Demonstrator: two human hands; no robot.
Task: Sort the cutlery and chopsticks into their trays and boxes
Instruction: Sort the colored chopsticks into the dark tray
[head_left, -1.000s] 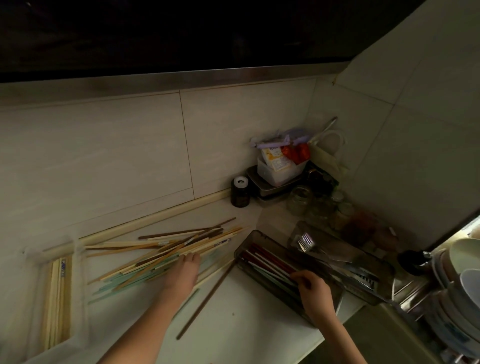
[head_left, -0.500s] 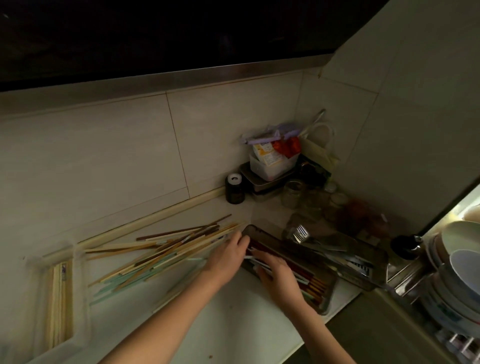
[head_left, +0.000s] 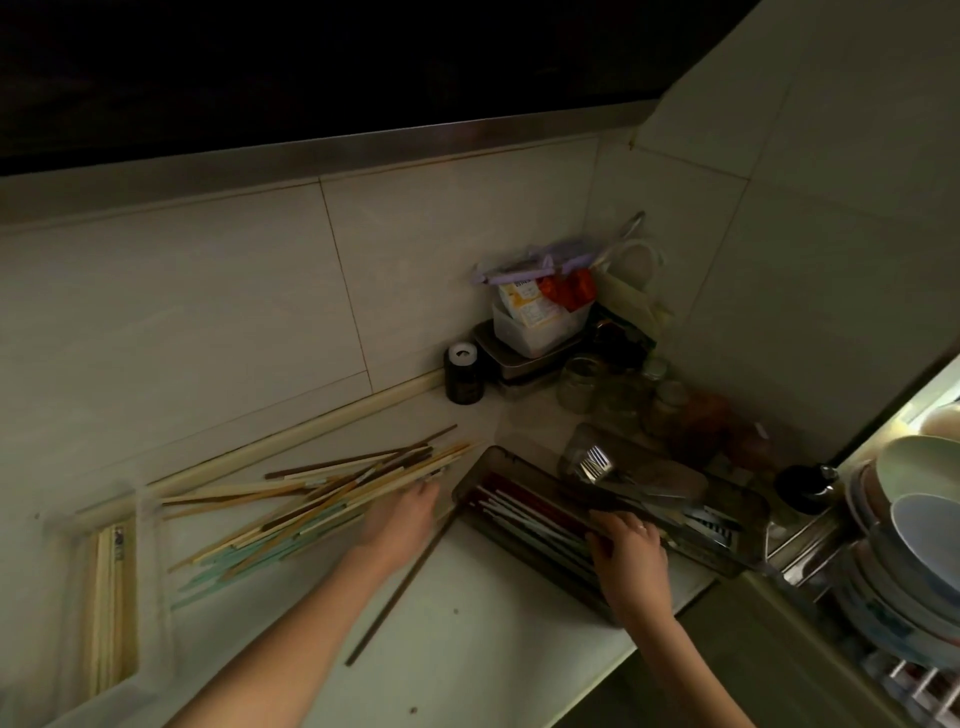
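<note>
Left hand (head_left: 400, 519): reaching onto the near end of the loose chopstick pile (head_left: 311, 499); blurred, so cannot tell whether fingers are spread, pressed together or pinching a stick.
Right hand (head_left: 628, 551): resting over the chopsticks in the dark tray (head_left: 483, 473), fingers curled down on them; real pinch or only pressing, cannot tell.
Pile: mixed wooden, dark and pale green sticks, crossed over each other on the counter (head_left: 467, 649), between the clear box (head_left: 111, 597) at far left and the dark tray.
Single dark chopstick (head_left: 400, 582): alone on the counter, just beside the left forearm, pointing toward the front edge.
Cutlery tray (head_left: 748, 514): behind the dark tray, forks and other metal pieces inside.
Risk, tangle: pulling one stick from crossed sticks probably drags the neighbours and scatters them wider.
Risk, roll-off: a sweep of the left forearm likely pushes the single dark chopstick toward the edge.
Risk, wrong place: poor light, similar colours; easy to drop a stick in the wrong tray or box.
Risk, tray shift: too much pressing by the right hand may slide the dark tray toward the counter edge.
</note>
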